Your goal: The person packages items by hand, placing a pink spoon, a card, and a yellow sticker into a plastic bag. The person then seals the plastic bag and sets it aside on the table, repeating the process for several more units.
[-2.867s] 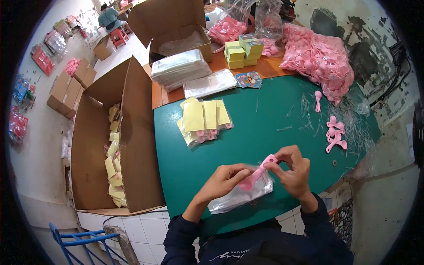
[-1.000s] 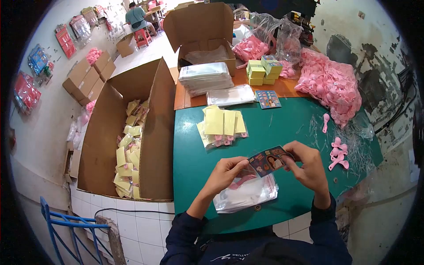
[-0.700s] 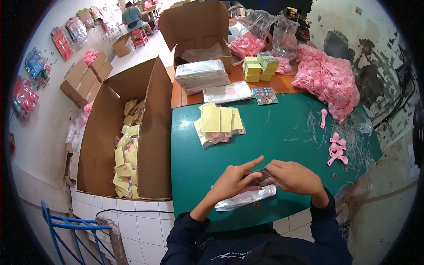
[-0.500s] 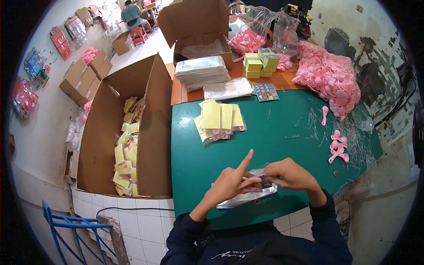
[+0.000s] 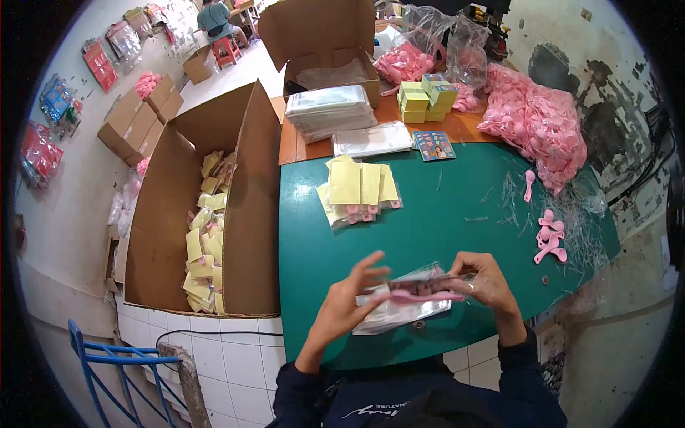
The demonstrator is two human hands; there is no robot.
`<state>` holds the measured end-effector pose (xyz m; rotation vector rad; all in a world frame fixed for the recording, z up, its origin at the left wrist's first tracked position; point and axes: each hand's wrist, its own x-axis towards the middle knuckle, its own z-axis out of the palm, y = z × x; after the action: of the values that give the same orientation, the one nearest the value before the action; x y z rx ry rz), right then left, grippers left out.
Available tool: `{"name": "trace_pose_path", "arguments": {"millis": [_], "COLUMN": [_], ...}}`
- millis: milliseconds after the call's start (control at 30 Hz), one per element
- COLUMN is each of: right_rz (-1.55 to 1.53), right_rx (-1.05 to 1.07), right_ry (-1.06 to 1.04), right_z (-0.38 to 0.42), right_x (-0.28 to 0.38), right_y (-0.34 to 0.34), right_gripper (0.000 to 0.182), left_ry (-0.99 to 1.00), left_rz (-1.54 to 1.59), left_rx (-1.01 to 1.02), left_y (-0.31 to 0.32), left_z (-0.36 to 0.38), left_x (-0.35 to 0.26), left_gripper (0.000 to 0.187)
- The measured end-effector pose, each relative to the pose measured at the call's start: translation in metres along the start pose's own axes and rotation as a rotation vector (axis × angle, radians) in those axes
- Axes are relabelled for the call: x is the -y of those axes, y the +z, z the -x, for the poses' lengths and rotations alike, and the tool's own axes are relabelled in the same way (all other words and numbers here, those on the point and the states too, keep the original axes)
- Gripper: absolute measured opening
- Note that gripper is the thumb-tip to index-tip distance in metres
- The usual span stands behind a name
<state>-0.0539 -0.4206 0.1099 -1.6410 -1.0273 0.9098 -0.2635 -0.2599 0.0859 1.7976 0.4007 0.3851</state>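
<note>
My right hand [image 5: 484,283] is closed on the right end of a clear plastic bag, with a pink spoon [image 5: 424,297] lying lengthwise at it and a dark printed card partly showing. At the left end of the spoon is my left hand [image 5: 346,299], its fingers apart and the thumb right by the bag. Beneath both hands a stack of clear plastic bags [image 5: 399,319] lies on the green tabletop [image 5: 321,278]. Farther off, a small pile of filled packets with yellow cards [image 5: 346,183] rests on the table.
To the left stands a tall cardboard box [image 5: 251,214] containing many yellow-card packets. Loose pink spoons [image 5: 548,246] lie at right, near a big bag of spoons [image 5: 535,118]. Behind are stacked cards [image 5: 421,100], plastic sleeves [image 5: 332,110] and an open carton [image 5: 332,71]. A person [image 5: 214,20] sits far back.
My left hand has shifted left and its fingers have spread. My right hand has moved slightly right with the bag, and the pink spoon now shows between the hands.
</note>
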Motion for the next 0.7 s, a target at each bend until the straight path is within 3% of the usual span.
{"name": "trace_pose_path", "arguments": {"millis": [67,100,167,200,267,333,500,600,700], "right_rz": [0.177,0.243,0.372,0.429,0.538,0.588,0.591,0.541,0.532], "right_rx": [-0.157,-0.144,-0.112,0.006,0.234,0.26,0.166,0.227,0.251], "right_ry": [-0.081,-0.156,-0.304,-0.317,-0.346,-0.307,-0.355,-0.389,-0.415], "right_z": [0.002,0.002,0.001,0.003,0.009,0.014,0.007,0.004,0.004], "right_x": [0.003,0.007,0.014,0.012,0.005,0.002,-0.01,-0.012,-0.016], "right_y": [0.006,0.013,0.029,0.034,0.045,0.053,0.073,0.083,0.088], "right_gripper": [0.019,0.02,0.024,0.026,0.031,0.031,0.025,0.025,0.025], "left_ry": [-0.056,-0.182,-0.243,-0.27,-0.297,-0.341,-0.383,-0.461,-0.41], "left_rz": [-0.107,0.009,0.418,0.624,0.679,0.78,0.71,0.686,0.598], "left_rx": [-0.296,-0.198,-0.073,-0.012,-0.032,-0.08,-0.144,-0.155,-0.173], "left_y": [0.011,0.016,0.039,0.05,0.059,0.064,0.057,0.054,0.054], "left_z": [0.014,0.022,0.037,0.044,0.054,0.061,0.059,0.058,0.059], "left_x": [0.005,0.011,0.017,0.02,0.03,0.041,0.03,0.027,0.026], "left_gripper": [0.061,0.057,0.055,0.054,0.052,0.053,0.052,0.051,0.05]}}
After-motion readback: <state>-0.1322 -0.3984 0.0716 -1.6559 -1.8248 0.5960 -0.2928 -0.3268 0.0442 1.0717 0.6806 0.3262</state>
